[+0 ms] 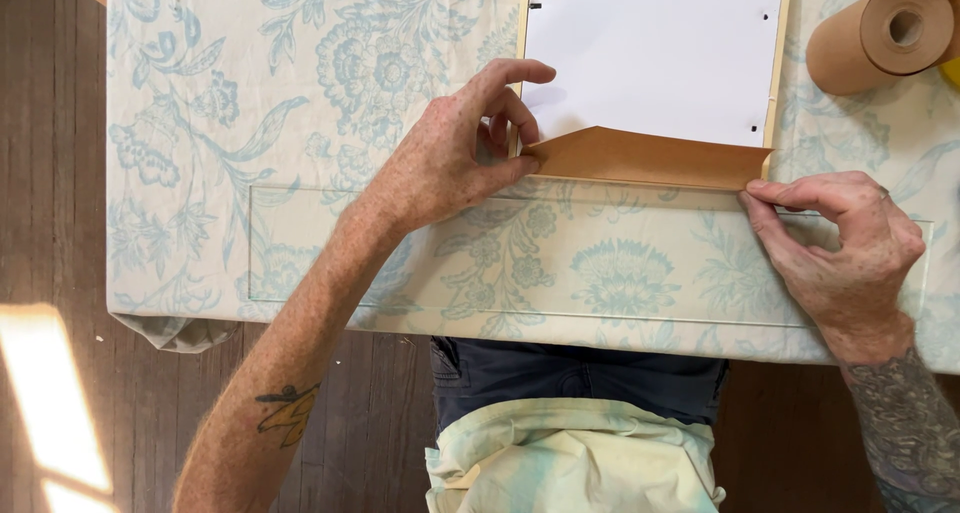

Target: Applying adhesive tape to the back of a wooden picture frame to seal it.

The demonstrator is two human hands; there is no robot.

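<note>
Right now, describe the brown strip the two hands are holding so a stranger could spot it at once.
Start at the table under the pale blue floral cloth and find the white board at its far edge. Along the board's near edge lies the brown paper strip, pinched by the left hand and right hand. Unlike the brown paper roll nearby, it is flat and folded.

cloth (300, 93): cream, pale-blue floral | strip (640, 158): tan-brown | board (650, 43): white, pale wood edge | roll (885, 33): brown | floor (50, 173): dark wood
</note>
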